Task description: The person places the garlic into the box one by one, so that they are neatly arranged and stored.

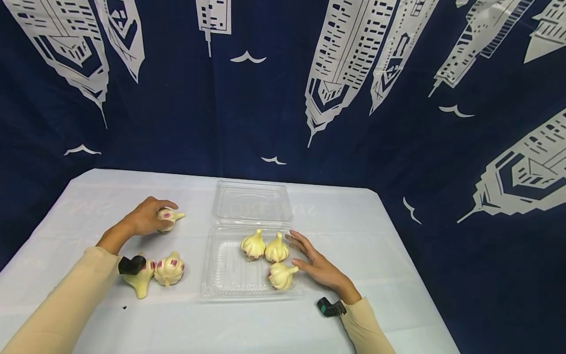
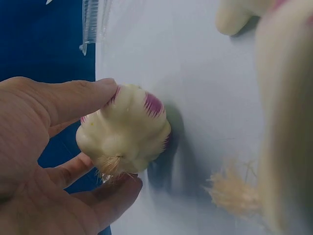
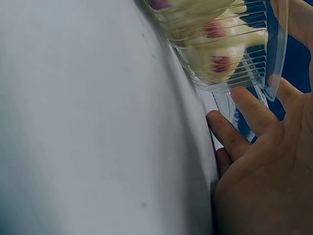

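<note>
My left hand grips a garlic bulb at the left of the table, its stem pointing right. In the left wrist view, thumb and fingers close around this purple-marked bulb, root tuft toward the camera. A clear plastic clamshell box lies with its lid folded back. Three garlic bulbs sit in its right half: two side by side at the back, one bulb in front. My right hand rests at the box's right side, fingers fairly straight, fingertips right at the clear wall.
Two more garlic bulbs lie at the left front: one bulb beside another, partly covered by the black wrist camera. A small dark speck lies nearer the front. A dark blue patterned cloth hangs behind the white table.
</note>
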`<state>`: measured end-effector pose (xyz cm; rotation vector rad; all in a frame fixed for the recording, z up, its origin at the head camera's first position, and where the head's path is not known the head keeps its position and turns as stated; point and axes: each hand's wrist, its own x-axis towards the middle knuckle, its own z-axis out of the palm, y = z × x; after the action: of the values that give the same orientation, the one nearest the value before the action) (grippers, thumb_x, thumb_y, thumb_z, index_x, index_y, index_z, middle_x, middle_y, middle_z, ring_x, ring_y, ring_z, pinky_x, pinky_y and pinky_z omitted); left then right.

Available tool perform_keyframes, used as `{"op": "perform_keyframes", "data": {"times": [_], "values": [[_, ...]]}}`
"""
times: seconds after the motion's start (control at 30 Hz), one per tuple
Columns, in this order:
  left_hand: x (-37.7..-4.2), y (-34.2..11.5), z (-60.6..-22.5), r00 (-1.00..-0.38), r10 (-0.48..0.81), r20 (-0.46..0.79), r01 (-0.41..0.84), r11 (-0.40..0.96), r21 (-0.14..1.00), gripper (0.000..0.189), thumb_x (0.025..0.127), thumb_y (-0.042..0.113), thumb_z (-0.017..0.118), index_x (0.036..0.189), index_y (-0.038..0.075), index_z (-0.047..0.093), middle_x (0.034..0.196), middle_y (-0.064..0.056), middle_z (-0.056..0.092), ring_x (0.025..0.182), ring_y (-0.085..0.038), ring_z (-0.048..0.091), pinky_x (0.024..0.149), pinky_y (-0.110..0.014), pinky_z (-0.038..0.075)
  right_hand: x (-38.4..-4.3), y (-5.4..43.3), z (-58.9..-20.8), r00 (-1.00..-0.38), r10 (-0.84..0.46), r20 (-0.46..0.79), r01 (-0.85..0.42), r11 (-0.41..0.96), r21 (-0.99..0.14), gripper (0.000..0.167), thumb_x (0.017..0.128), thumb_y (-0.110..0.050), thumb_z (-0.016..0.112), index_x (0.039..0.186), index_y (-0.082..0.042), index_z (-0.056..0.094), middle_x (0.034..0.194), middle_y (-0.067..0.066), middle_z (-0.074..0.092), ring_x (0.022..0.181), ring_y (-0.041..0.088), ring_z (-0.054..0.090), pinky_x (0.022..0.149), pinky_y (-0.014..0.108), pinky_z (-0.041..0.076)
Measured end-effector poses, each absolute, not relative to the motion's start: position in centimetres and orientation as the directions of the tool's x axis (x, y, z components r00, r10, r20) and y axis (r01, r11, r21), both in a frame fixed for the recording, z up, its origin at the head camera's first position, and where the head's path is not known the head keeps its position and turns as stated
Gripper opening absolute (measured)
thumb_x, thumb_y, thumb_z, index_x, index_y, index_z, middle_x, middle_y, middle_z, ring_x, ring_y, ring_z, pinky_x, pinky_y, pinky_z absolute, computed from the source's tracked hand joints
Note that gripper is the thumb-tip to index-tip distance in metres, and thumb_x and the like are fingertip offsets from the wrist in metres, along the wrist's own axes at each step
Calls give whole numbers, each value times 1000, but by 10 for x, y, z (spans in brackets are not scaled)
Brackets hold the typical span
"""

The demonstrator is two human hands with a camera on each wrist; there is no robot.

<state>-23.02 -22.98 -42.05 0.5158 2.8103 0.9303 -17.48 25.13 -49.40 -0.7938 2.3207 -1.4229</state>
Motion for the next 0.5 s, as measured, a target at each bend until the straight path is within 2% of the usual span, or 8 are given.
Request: {"op": "perform_keyframes", "data": {"times": [0.07, 0.1, 0.2, 0.3, 0.5], "values": [[-230, -230, -421, -932, 362, -20, 276, 744, 608, 45, 87, 7, 75, 125, -10, 60, 116, -35, 54, 107, -43, 49, 88, -50, 44, -175, 251, -494, -802, -596, 26, -298, 361, -884, 73, 104, -17, 55, 161, -30, 11, 165, 4, 25, 153, 27, 23, 120, 33, 23], [-230, -230, -421, -932, 361, -19, 274, 740, 614, 45, 87, 7, 75, 125, -10, 60, 116, -35, 53, 107, -43, 48, 89, -51, 44, -175, 252, -493, -801, -598, 29, -302, 363, -881, 73, 104, -17, 55, 161, -29, 11, 165, 4, 25, 152, 27, 23, 120, 31, 23], [-228, -229, -419, -932, 362, -11, 280, 740, 612, 45, 87, 9, 75, 125, -10, 60, 117, -34, 55, 109, -44, 48, 92, -55, 43, -175, 251, -493, -797, -603, 34, -311, 362, -879, 73, 104, -17, 55, 161, -26, 10, 165, 6, 25, 152, 29, 23, 121, 41, 23], [-226, -227, -417, -935, 355, 4, 287, 747, 600, 46, 88, 11, 75, 126, -10, 61, 119, -33, 56, 112, -44, 47, 94, -58, 42, -175, 251, -493, -792, -609, 40, -319, 357, -878, 73, 104, -16, 55, 161, -23, 9, 165, 8, 25, 152, 32, 23, 119, 58, 21], [-218, -224, -410, -949, 311, 49, 274, 740, 614, 46, 89, 13, 75, 128, -7, 61, 126, -33, 56, 120, -47, 47, 98, -62, 39, -176, 252, -496, -791, -611, 43, -319, 350, -881, 73, 104, -16, 55, 161, -24, 10, 165, 8, 25, 152, 32, 23, 118, 62, 20]]}}
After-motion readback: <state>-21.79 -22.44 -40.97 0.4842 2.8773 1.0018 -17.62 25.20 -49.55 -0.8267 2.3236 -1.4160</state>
